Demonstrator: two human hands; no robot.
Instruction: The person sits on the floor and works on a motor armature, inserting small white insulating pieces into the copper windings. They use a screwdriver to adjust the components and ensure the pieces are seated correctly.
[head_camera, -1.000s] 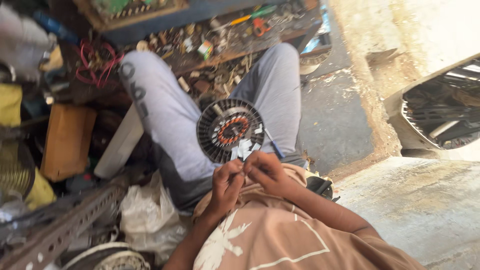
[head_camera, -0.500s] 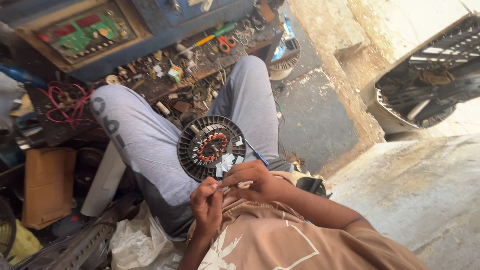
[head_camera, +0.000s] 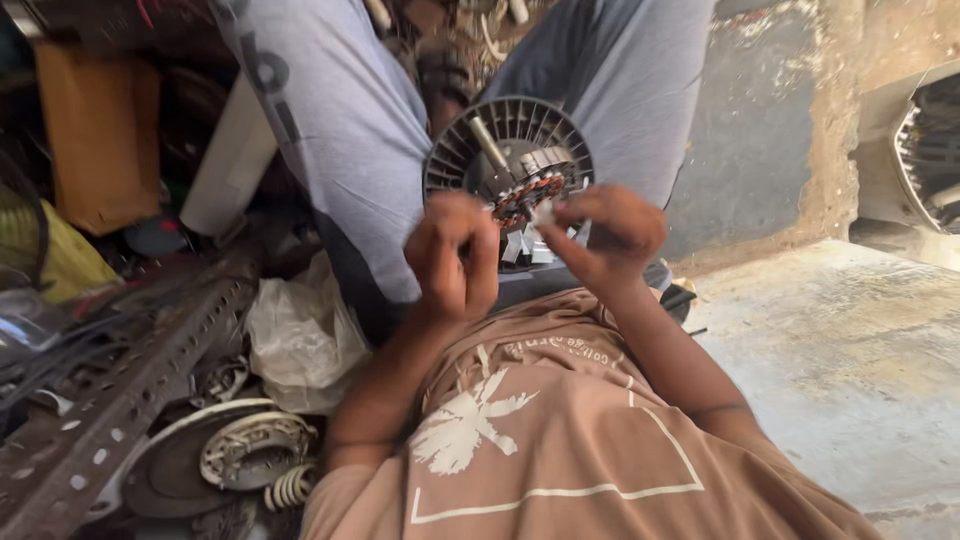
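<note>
A round dark fan motor stator with radial slots, copper windings and a centre shaft rests on my lap between my grey trouser legs. My left hand is curled in front of its lower left edge, fingers pinched together. My right hand is at its lower right, fingertips pinching a small pale piece against the winding. White paper-like strips stick out of the slots just below the hands. Whether the left fingers grip anything is hidden.
A crumpled white plastic bag lies left of my arm. A perforated metal angle bar, a round coil part and an orange box clutter the left. A fan grille and concrete floor are at right.
The view has dropped and closed in; the workbench at the top has left the frame. Both hands have risen to the stator's lower edge and the stator now tilts toward me.
</note>
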